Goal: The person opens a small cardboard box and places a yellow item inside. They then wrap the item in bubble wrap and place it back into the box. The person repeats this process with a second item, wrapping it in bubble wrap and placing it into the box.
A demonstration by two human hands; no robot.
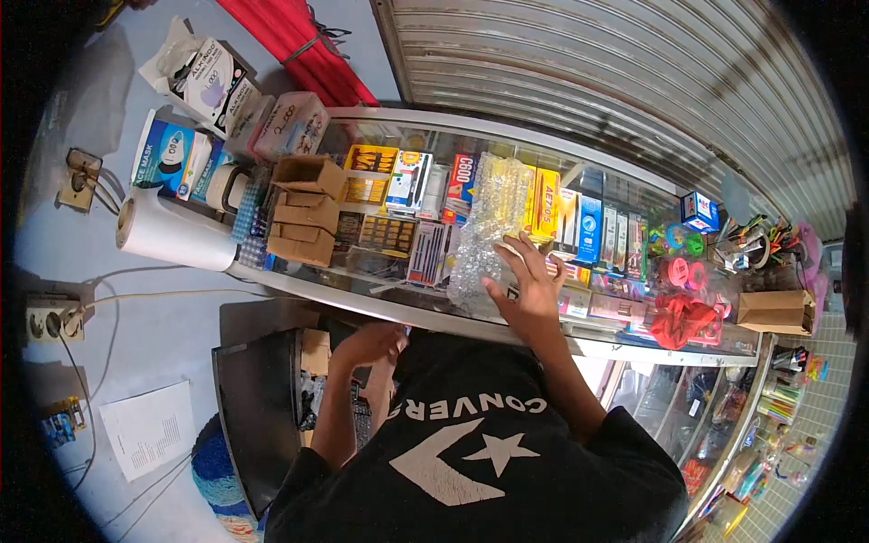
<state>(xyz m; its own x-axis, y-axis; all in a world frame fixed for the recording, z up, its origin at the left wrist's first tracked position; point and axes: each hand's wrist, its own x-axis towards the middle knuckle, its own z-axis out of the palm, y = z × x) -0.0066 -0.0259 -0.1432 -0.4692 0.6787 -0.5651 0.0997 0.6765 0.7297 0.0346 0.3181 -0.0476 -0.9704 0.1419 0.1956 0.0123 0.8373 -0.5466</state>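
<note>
Clear bubble wrap (480,226) lies across the glass surface (652,354) — apparently laid out, not wound around anything visible. The right hand (532,294) rests on it, fingers spread; the left hand (369,346) curls near the edge, its grip impossible to tell.

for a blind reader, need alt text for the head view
A person's bare right hand touches a sheet of clear plastic bubble wrap on a long, silver-framed glass counter stocked with small colourful cardboard boxes. The left hand is near the counter's front edge.
</note>
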